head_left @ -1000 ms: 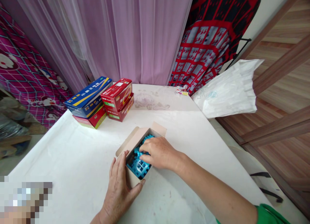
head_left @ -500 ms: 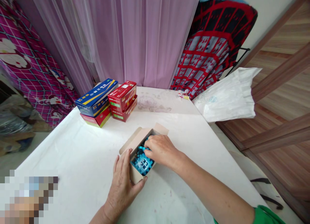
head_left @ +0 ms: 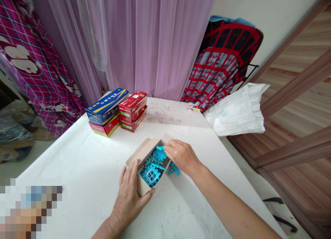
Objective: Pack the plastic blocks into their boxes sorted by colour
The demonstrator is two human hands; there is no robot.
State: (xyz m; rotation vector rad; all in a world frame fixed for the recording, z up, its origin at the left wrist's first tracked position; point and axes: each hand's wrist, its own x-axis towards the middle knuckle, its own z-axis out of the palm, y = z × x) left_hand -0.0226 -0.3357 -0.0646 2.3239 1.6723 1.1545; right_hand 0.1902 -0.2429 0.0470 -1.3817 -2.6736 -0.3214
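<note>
An open cardboard box (head_left: pixel 143 188) sits tilted across the white table, its lid flap (head_left: pixel 139 152) folded back. My left hand (head_left: pixel 130 189) grips the near end, fingers along the left side and thumb at the near right corner. Inside are several blue interlocking plastic building pieces, among them a window piece (head_left: pixel 151 176). At the far end, my right hand (head_left: pixel 182 156) is closed, its fingertips pinching a blue building piece (head_left: pixel 160 148) at the box's mouth. More blue pieces (head_left: pixel 173 169) show outside the box's right wall, below my right hand; whether they rest on the table I cannot tell.
A blue box (head_left: pixel 107 106) lies on a red-and-green box (head_left: pixel 106 126) at the back left. Beside them are two stacked red boxes (head_left: pixel 133 108). A white bag (head_left: pixel 235 111) hangs at the table's right edge, near a small wrapper (head_left: pixel 193 107). Purple curtains (head_left: pixel 155 42) hang behind.
My right hand has moved right and toward the box's far end. Blue pieces now show outside the right wall, and more of the contents are visible. My left hand keeps its grip.
</note>
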